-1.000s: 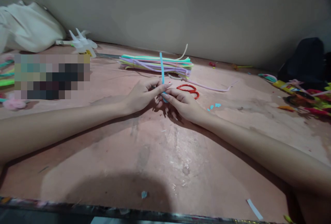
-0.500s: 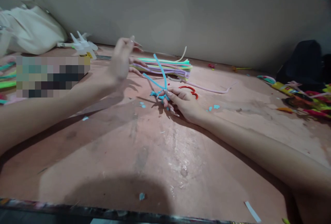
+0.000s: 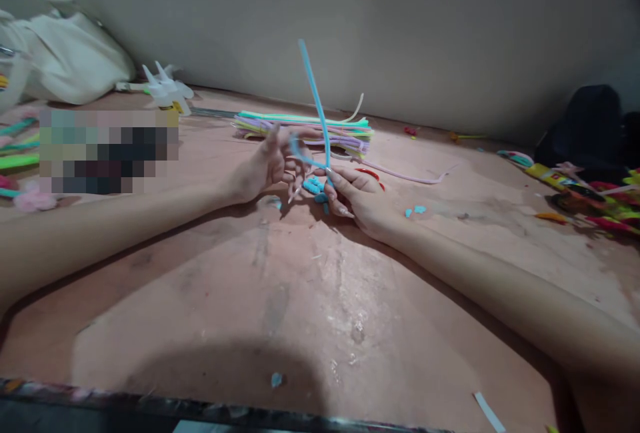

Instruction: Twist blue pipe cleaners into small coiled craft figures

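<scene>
A blue pipe cleaner (image 3: 314, 92) stands up from between both hands, its long end rising above them. My right hand (image 3: 356, 196) pinches its base, where a small blue twisted clump sits against the pink table (image 3: 310, 300). My left hand (image 3: 265, 165) is blurred and holds a short bent end of the same blue pipe cleaner to the left of the stem. Red scissors (image 3: 373, 175) lie just behind my right hand, partly hidden by it. A bundle of pastel pipe cleaners (image 3: 305, 128) lies behind both hands.
A white cloth bag (image 3: 65, 60) and a white plastic piece (image 3: 165, 86) lie at the back left. Colourful craft bits (image 3: 595, 193) and a dark bag (image 3: 590, 123) sit at the right. Blue scraps (image 3: 415, 210) dot the table. A grey wall runs along the back.
My left hand lifted away up and left, then came back down to the blue pipe cleaner. The long end now stands higher and more upright. My right hand stayed put.
</scene>
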`<state>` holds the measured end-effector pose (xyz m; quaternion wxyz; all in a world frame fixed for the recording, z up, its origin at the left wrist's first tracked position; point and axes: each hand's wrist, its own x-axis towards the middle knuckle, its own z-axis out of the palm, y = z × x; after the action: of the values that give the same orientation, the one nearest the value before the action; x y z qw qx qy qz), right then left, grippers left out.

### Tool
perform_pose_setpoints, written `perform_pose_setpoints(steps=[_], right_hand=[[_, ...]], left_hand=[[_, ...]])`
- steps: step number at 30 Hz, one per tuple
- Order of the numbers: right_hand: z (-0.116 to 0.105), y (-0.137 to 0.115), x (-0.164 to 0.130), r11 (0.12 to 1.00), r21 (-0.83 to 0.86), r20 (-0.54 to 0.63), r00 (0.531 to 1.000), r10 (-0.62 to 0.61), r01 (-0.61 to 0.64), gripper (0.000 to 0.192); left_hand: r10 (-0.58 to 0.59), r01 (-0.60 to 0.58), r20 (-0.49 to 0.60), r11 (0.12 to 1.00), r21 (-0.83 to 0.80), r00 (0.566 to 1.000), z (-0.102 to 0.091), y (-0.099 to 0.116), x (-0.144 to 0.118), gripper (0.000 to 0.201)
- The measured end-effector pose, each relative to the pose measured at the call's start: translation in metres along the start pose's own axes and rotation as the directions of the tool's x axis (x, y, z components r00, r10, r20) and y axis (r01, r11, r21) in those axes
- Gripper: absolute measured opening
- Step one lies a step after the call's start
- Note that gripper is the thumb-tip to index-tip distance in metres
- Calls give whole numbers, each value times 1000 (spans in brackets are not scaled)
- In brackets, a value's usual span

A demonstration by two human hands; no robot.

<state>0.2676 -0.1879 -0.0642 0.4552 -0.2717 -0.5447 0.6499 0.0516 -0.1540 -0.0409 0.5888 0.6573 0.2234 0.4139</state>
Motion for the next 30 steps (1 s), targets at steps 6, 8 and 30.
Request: perform_pose_setpoints(steps=[6, 8, 30], right_hand=[[-2, -3, 1, 999, 28, 70, 997, 23, -25, 18], [-2, -5, 1, 999, 27, 91, 995, 41, -43, 18], [-7, -13, -9, 980, 12, 291, 938, 186, -199, 11]], left_hand=[[142, -134, -86, 987, 93, 986, 0, 2, 0, 72], [93, -83, -37, 973, 215, 995, 0, -3, -2, 60], [151, -218, 196, 893, 395, 969, -13, -2, -3, 39]])
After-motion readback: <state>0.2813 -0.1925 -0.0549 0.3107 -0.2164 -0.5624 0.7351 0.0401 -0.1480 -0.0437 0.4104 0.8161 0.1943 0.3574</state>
